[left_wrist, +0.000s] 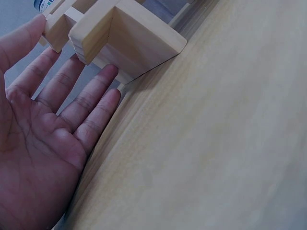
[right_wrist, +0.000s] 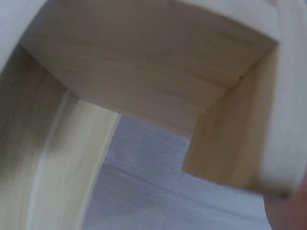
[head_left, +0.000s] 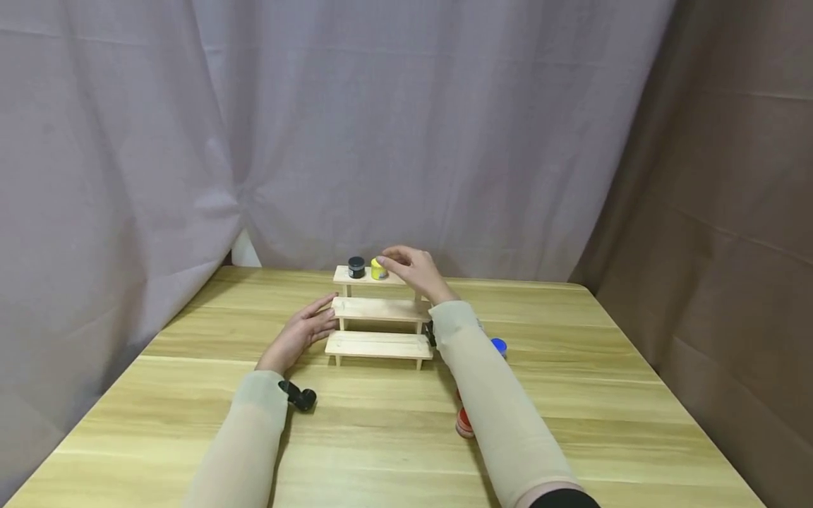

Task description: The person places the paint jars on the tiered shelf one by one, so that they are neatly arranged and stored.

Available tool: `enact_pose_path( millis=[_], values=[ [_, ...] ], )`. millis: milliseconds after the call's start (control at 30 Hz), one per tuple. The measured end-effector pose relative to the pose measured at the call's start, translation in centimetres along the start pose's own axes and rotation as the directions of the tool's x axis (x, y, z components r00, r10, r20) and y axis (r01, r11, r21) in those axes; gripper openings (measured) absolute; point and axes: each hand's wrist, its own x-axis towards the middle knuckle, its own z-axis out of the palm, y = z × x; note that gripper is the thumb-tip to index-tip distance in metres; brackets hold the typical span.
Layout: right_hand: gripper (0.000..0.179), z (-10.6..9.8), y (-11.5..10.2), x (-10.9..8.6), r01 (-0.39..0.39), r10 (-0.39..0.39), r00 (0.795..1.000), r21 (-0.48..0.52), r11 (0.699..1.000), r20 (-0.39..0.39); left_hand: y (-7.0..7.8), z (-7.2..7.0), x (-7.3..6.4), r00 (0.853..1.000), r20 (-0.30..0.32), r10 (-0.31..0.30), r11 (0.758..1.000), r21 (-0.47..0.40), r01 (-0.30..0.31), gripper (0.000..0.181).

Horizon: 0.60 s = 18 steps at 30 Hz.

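A three-tier wooden stand (head_left: 381,308) stands toward the back of the table. On its top step are a black jar (head_left: 356,267) and, just right of it, a yellow jar (head_left: 379,271). My right hand (head_left: 413,271) reaches over the stand from the right, thumb and fingertips pinching the yellow jar near its top. My left hand (head_left: 303,331) is at the stand's left side; in the left wrist view its fingers (left_wrist: 64,86) extend to the end of the boards. Close-up wood of the stand (right_wrist: 144,62) fills much of the right wrist view, which hides the pinch.
A blue-lidded jar (head_left: 499,346) stands right of the stand, partly behind my right sleeve. Nearer the front, a red jar (head_left: 465,423) is partly covered by that forearm. Grey curtain (head_left: 406,141) hangs behind the wooden table (head_left: 356,437).
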Motion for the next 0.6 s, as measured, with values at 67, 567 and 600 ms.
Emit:
enact_pose_path(
  millis=[67, 567, 600],
  values=[
    [0.054, -0.3, 0.1, -0.2, -0.004, 0.004, 1.000, -0.020, 1.000, 0.007, -0.1, 0.2, 0.0, 1.000, -0.001, 0.002, 1.000, -0.005, -0.002, 0.062],
    [0.040, -4.0, 0.2, -3.3, 0.003, 0.011, 0.997, -0.169, 0.986, 0.079, 0.0, 0.2, 0.2, 1.000, -0.010, -0.008, 1.000, 0.022, 0.008, 0.060],
    [0.039, -4.2, 0.2, -3.5, 0.006, 0.009, 0.996, -0.172, 0.985, 0.086, 0.0, 0.1, 0.2, 1.000, -0.007, -0.009, 1.000, 0.022, 0.009, 0.060]
  ],
)
